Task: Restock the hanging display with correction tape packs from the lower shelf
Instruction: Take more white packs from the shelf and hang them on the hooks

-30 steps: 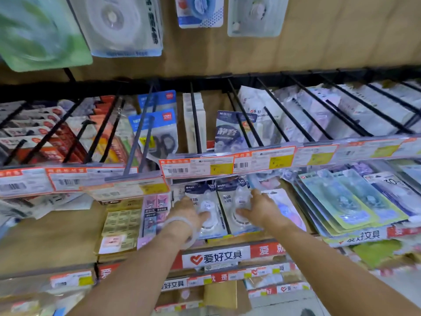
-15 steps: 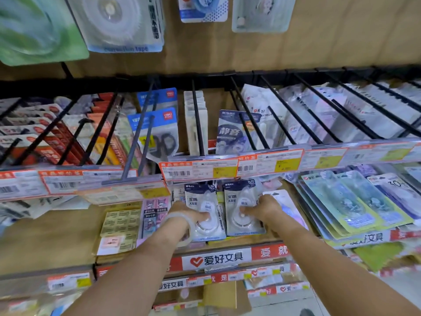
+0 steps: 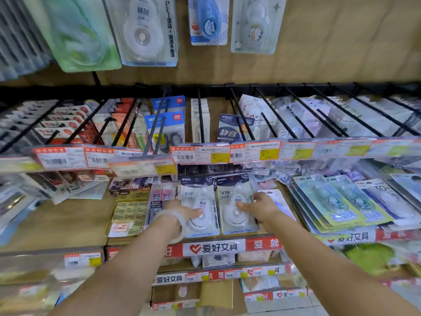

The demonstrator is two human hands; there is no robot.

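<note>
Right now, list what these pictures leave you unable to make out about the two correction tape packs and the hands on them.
- Head view: the left hand covers the left pack's lower left, so its fingers behind are hidden.
- The right hand covers the right pack's right edge; how many packs lie stacked under it cannot be told.
- The price tags hide the hook tips above; their print is too blurred to read.

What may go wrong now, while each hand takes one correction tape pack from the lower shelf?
1. The price label strip hangs just above the two clear blister packs with dark blue headers, left and right; lifting may knock them against it.
2. The left hand and right hand grip only the edges, so a pack might slip.
</note>
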